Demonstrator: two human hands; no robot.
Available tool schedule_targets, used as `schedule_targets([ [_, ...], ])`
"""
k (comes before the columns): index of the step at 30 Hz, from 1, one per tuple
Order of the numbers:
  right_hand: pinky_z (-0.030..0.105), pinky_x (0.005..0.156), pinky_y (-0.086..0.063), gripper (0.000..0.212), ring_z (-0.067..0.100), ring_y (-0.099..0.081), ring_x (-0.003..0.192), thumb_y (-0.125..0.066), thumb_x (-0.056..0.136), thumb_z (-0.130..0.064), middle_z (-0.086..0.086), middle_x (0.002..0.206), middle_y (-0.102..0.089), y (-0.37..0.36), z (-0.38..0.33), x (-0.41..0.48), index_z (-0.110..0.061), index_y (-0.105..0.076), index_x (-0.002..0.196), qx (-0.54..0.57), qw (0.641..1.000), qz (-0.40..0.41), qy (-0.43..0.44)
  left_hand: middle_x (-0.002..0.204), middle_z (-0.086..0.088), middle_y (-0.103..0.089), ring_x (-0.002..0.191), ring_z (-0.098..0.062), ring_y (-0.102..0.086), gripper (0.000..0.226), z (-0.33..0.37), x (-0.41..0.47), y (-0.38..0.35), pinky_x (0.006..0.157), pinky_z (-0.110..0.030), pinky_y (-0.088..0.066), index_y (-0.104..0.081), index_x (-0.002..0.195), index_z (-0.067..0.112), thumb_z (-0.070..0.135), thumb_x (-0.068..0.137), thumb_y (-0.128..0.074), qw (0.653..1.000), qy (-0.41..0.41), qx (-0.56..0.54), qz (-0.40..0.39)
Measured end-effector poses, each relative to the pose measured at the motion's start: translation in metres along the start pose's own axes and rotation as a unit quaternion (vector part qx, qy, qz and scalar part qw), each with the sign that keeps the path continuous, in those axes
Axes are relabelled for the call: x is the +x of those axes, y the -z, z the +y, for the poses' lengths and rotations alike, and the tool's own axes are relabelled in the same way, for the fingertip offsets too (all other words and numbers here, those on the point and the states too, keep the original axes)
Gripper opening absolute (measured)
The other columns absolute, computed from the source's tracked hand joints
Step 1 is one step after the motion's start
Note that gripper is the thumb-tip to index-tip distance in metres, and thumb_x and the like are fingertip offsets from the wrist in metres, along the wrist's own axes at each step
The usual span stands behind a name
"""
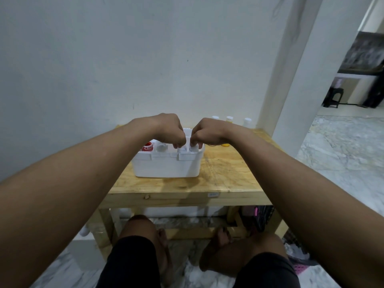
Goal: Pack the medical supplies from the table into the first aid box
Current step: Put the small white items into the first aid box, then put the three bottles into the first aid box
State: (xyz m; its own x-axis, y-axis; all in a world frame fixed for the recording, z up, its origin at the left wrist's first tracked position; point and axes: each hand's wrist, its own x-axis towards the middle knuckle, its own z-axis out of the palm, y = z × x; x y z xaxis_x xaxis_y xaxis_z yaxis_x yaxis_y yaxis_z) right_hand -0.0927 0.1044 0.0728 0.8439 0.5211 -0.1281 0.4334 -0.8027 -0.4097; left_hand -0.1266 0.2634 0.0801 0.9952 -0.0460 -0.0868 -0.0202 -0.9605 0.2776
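Forearms (68,179) are reaching out — left hand (170,129) and right hand (207,132) are pinching light, stiff, probably slick bottles (188,150) by their tops in the first aid box (166,166).

Lighting: dim, even, indoor. Shadow: soft, beside white plastic box (166,169) on pale wooden table (228,173). Edges: wide-angle bending. Focus: slightly soft.

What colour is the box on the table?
White. The first aid box shows best in the head view.
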Motion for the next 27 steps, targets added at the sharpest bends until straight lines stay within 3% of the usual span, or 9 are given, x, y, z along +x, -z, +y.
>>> schedule_targets([
  [4, 0.043, 0.094, -0.053, 0.023, 0.025, -0.067, 0.100, -0.061, 0.081, -0.033, -0.004, 0.086, -0.075, -0.001, 0.000, 0.000, -0.019, -0.079, 0.086, 0.001, 1.000, 0.001, 0.001, 0.094, 0.009, -0.075, 0.091, -0.013, -0.063, 0.018, -0.002, 0.001, -0.001, 0.082, -0.035, -0.054, -0.083, 0.087, 0.023, 0.029, 0.076, -0.070, 1.000, 0.003, 0.005, -0.003],
  [10, 0.040, 0.095, -0.051, 0.026, 0.022, -0.067, 0.101, -0.060, 0.083, -0.035, -0.002, 0.092, -0.076, 0.002, 0.002, 0.000, -0.019, -0.078, 0.093, 0.018, 1.000, 0.026, 0.003, 0.091, 0.009, -0.074, 0.091, -0.010, -0.062, 0.017, 0.001, -0.001, 0.003, 0.080, -0.030, -0.050, -0.082, 0.085, 0.020, 0.028, 0.082, -0.067, 1.000, -0.006, -0.016, 0.000],
  [17, 0.037, 0.091, -0.049, 0.032, 0.020, -0.063, 0.104, -0.058, 0.090, -0.034, -0.001, 0.107, -0.072, 0.021, 0.012, -0.007, -0.016, -0.074, 0.112, 0.044, 0.993, 0.108, 0.012, 0.102, 0.001, -0.073, 0.101, -0.022, -0.064, 0.019, 0.009, 0.007, 0.009, 0.090, -0.039, -0.056, -0.079, 0.087, 0.022, 0.024, 0.077, -0.064, 0.998, -0.010, -0.031, 0.057],
  [22, 0.033, 0.081, -0.046, 0.032, 0.020, -0.061, 0.105, -0.057, 0.091, -0.031, 0.000, 0.116, -0.068, 0.039, 0.031, -0.007, -0.018, -0.071, 0.116, 0.023, 0.985, 0.172, -0.018, 0.110, 0.002, -0.070, 0.103, -0.021, -0.062, 0.031, 0.030, 0.018, 0.011, 0.087, -0.032, -0.052, -0.072, 0.112, 0.024, 0.024, 0.084, -0.058, 0.990, -0.046, -0.050, 0.125],
  [27, 0.030, 0.085, -0.046, 0.039, 0.022, -0.059, 0.115, -0.058, 0.089, -0.023, 0.003, 0.130, -0.063, 0.051, 0.056, 0.003, -0.020, -0.062, 0.128, -0.027, 0.978, 0.203, -0.044, 0.123, 0.003, -0.065, 0.115, -0.022, -0.059, 0.046, 0.054, 0.045, 0.007, 0.099, -0.042, -0.049, -0.058, 0.132, 0.027, 0.032, 0.087, -0.063, 0.987, -0.072, -0.028, 0.143],
])
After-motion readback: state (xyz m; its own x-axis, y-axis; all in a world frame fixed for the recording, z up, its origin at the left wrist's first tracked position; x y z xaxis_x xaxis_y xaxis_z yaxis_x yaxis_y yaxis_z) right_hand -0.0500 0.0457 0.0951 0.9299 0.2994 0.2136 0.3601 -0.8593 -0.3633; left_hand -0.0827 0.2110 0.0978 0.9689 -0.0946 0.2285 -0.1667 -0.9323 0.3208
